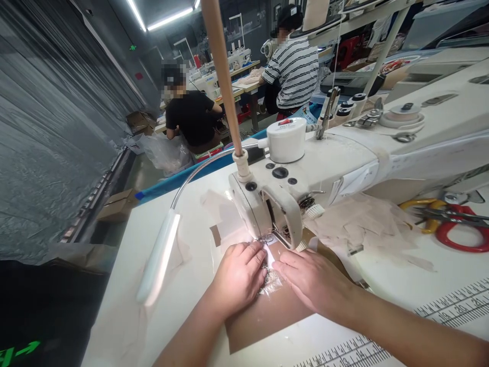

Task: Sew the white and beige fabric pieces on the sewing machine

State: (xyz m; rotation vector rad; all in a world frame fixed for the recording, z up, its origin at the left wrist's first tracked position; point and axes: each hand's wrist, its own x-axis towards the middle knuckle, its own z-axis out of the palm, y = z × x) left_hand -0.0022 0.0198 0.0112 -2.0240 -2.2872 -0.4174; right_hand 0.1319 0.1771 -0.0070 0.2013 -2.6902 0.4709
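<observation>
My left hand (pixel 241 275) is closed on a small sparkly, see-through piece of fabric (pixel 272 279), just in front of the sewing machine's needle area. Fingers of my right hand (pixel 311 278) lie stretched out at the fabric's right edge, with the tips touching it. A narrow white strip (pixel 269 255) shows between the hands and runs toward the presser foot (pixel 266 238). Beneath lies a brown sheet (pixel 260 323) on the white table. The white sewing machine head (pixel 254 204) stands directly beyond my fingers, and the needle itself is hard to make out.
A lit lamp (pixel 158 260) on a bendable neck stands left of the machine. Sheer beige fabric (pixel 362 221), red-handled scissors (pixel 456 234) and yellow-handled scissors (pixel 430 206) lie right. A printed ruler (pixel 355 351) crosses the front. Two people (pixel 193 120) sit at machines beyond.
</observation>
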